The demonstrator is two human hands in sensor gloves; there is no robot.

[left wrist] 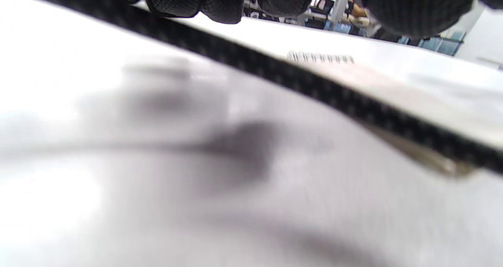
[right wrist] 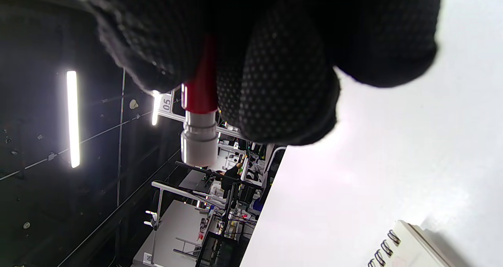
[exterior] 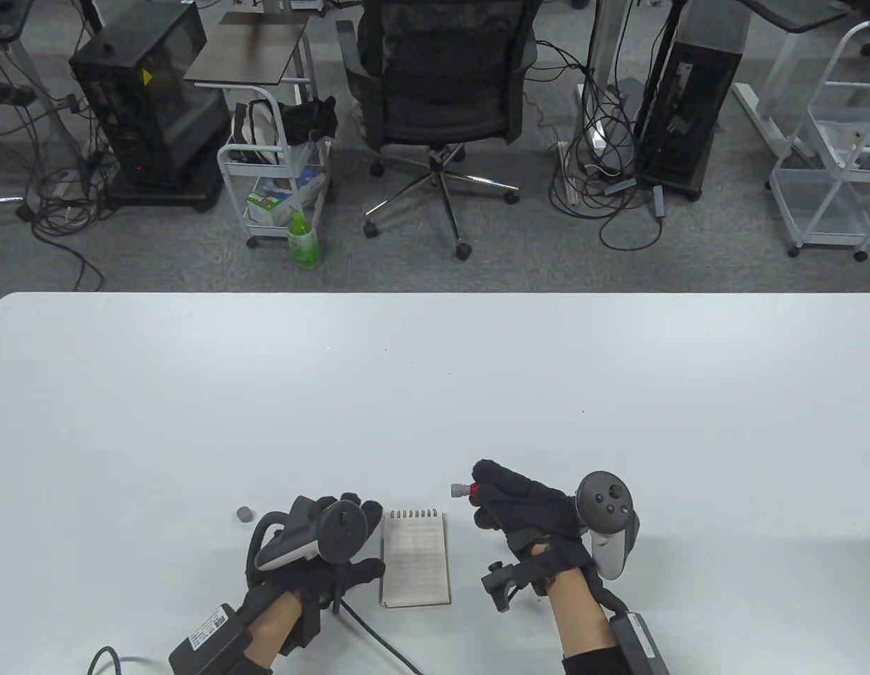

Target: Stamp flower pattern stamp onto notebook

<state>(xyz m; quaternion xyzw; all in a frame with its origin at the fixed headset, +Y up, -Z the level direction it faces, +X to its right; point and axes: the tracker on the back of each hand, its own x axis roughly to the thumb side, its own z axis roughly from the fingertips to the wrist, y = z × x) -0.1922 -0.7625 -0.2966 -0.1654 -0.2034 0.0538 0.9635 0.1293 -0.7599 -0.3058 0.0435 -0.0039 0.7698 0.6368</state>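
White and broad, the surface carries a small spiral notebook near its front edge. The left hand rests beside the notebook's left edge, fingers touching or nearly touching it; whether it grips anything cannot be told. The right hand pinches a red-and-grey stamp, held above and right of the page. A grey cap lies further left. If the notebook is not steadied, pressing could shift it and smear the print.

"05" on a background sign
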